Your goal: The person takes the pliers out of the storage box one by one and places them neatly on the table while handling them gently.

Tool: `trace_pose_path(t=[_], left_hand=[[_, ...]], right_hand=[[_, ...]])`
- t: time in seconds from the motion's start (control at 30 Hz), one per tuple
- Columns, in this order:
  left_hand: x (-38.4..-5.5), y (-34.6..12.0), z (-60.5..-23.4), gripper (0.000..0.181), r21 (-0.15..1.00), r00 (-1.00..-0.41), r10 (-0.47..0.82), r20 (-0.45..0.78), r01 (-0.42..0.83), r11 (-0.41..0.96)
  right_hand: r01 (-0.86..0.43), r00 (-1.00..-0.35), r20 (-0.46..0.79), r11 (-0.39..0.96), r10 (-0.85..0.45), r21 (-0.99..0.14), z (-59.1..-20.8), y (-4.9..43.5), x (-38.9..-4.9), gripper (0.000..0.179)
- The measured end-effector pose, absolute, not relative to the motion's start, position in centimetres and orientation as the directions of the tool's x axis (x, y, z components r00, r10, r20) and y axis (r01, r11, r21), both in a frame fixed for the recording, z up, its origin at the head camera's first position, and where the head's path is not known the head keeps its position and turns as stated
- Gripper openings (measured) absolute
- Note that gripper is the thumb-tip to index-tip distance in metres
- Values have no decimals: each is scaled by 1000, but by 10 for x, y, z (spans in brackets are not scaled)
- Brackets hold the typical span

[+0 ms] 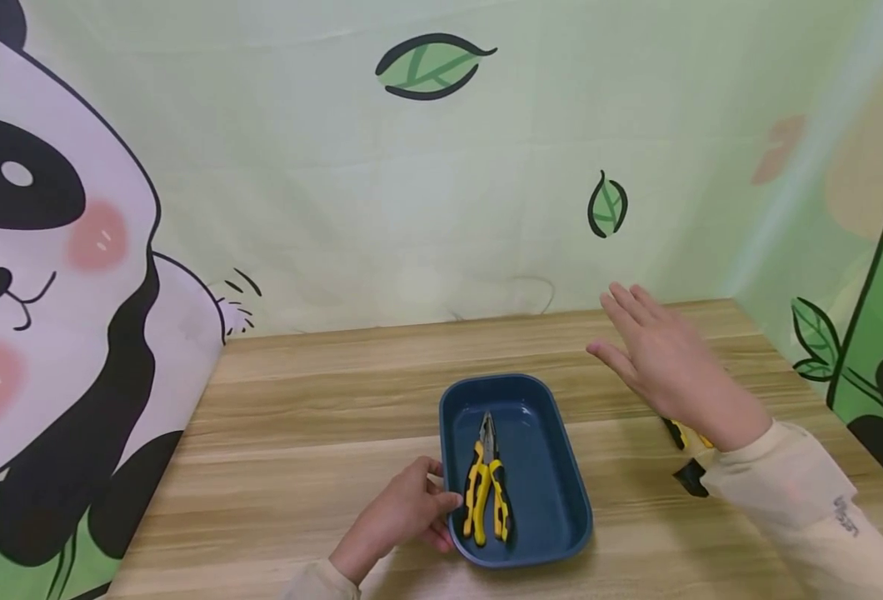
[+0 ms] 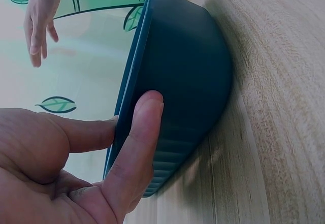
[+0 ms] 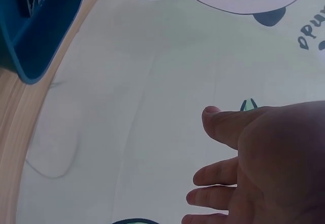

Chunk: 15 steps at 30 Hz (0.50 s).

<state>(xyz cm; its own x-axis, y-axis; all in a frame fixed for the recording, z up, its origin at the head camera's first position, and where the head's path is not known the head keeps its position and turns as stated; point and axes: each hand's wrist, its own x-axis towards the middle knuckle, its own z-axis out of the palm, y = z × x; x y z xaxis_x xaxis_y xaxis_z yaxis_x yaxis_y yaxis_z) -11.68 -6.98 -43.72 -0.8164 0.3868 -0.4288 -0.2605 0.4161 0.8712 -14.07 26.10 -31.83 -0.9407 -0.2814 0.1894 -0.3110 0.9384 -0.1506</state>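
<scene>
A dark blue rectangular tray [image 1: 550, 467] stands on the table, with yellow-and-black-handled long-nose pliers [image 1: 489, 450] lying in its left half, jaws toward the back. My left hand [image 1: 404, 508] pinches the tray's left rim. In the left wrist view, the thumb goes over the rim of the tray [image 2: 188, 56] and the fingers press its outer wall. To the right of the tray, my right hand [image 1: 662, 354] is raised with fingers extended, holding nothing. Beneath that forearm, a yellow and black handle [image 1: 677, 433] shows, the remainder hidden by the wrist and sleeve.
A small black piece [image 1: 690, 477] lies beside the right sleeve. The wood-grain table [image 1: 321, 400] ends at a pale green backdrop [image 1: 321, 208] with leaf and panda drawings, which also runs along both sides.
</scene>
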Motion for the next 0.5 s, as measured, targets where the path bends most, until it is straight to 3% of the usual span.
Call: trace_pose_path(t=[0.5], left_hand=[[-117,-70,-437,41,874,-812,394,-431,-267,405]], right_hand=[[-333,-933,199,929,-299,-163,-322,232,-130,72]])
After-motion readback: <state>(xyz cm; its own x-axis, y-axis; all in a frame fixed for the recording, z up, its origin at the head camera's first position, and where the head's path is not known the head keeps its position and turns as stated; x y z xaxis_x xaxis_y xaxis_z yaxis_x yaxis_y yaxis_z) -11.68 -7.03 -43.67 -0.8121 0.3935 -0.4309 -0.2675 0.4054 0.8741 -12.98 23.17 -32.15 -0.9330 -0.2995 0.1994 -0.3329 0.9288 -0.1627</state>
